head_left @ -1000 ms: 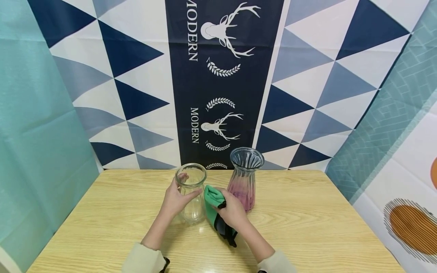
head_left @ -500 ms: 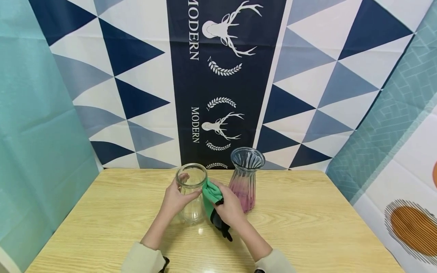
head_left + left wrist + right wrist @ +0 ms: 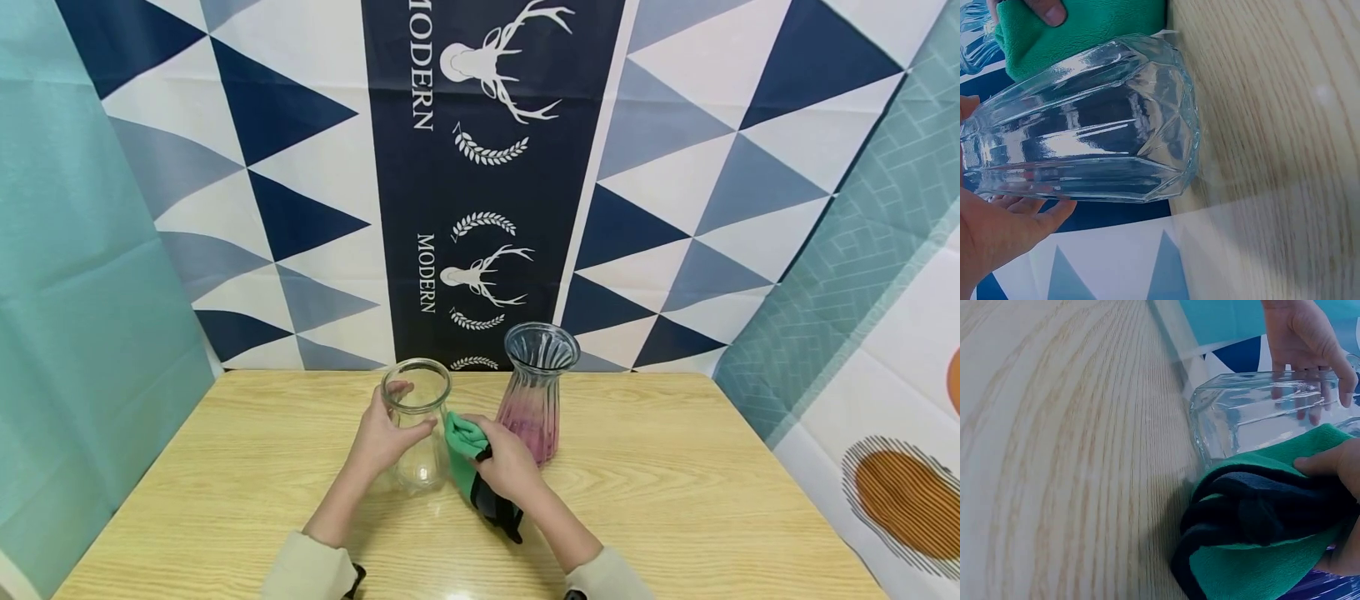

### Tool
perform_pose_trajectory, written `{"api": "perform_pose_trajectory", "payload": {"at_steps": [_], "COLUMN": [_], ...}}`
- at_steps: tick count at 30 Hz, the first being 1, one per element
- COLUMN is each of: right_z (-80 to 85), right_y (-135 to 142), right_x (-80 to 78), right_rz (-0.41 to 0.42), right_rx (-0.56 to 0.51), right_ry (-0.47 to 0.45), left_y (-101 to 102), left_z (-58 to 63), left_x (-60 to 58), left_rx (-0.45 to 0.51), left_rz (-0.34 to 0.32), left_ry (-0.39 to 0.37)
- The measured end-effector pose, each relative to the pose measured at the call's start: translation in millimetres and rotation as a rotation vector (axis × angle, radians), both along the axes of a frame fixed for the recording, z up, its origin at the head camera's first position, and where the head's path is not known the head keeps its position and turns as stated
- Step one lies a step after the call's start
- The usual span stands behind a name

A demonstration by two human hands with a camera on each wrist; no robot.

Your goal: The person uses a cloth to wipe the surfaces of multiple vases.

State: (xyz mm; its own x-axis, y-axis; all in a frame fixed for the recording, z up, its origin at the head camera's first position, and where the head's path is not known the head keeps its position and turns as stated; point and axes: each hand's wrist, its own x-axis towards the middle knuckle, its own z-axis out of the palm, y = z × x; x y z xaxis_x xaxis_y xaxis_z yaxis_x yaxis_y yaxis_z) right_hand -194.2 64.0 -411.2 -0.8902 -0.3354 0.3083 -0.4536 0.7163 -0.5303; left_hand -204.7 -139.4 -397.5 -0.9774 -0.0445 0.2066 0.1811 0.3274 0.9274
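Note:
A clear faceted glass vase point(image 3: 420, 467) stands upright on the table, and my left hand point(image 3: 382, 433) grips it just below the rim. In the left wrist view the base of that glass vase point(image 3: 1116, 125) meets the wood. My right hand point(image 3: 510, 462) pinches a folded green cloth point(image 3: 465, 433) with black edging at the vase's right side. Folds of the green cloth point(image 3: 1254, 569) hang toward the table in the right wrist view. Whether the cloth touches the glass at this instant, I cannot tell. The right fingers are partly hidden by the cloth.
Close behind my right hand stands a second, fluted vase point(image 3: 532, 400), blue at the top and pink below. The wooden table point(image 3: 247, 500) ends at a patterned backdrop point(image 3: 480, 192). A teal curtain point(image 3: 90, 292) hangs at the left.
The cloth and right hand rose slightly toward the vase's rim half a second ago, then came back down. The left hand keeps its grip, and the vase stays in place.

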Motion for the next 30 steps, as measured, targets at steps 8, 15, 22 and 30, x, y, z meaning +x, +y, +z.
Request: {"api": "perform_pose_trajectory", "payload": {"at_steps": [8, 15, 22, 30], "right_z": [16.2, 24.0, 13.2, 2.5], "right_y": [-5.2, -11.3, -9.0, -5.0], "right_x": [-1.1, -1.6, -3.2, -6.6], "right_rz": [-0.033, -0.027, -0.01, 0.002], "right_rx": [-0.125, -0.128, -0.056, 0.023], "right_ry": [0.085, 0.045, 0.029, 0.012], "left_y": [-3.2, -5.0, -5.1, -8.2], "left_z": [-0.9, -1.3, -1.2, -1.9], "left_x": [2.0, 2.8, 2.9, 2.1], "left_rx": [-0.036, -0.058, -0.052, -0.056], "left_rz": [0.026, 0.037, 0.031, 0.016], "left_ry": [0.017, 0.035, 0.045, 0.041]}}
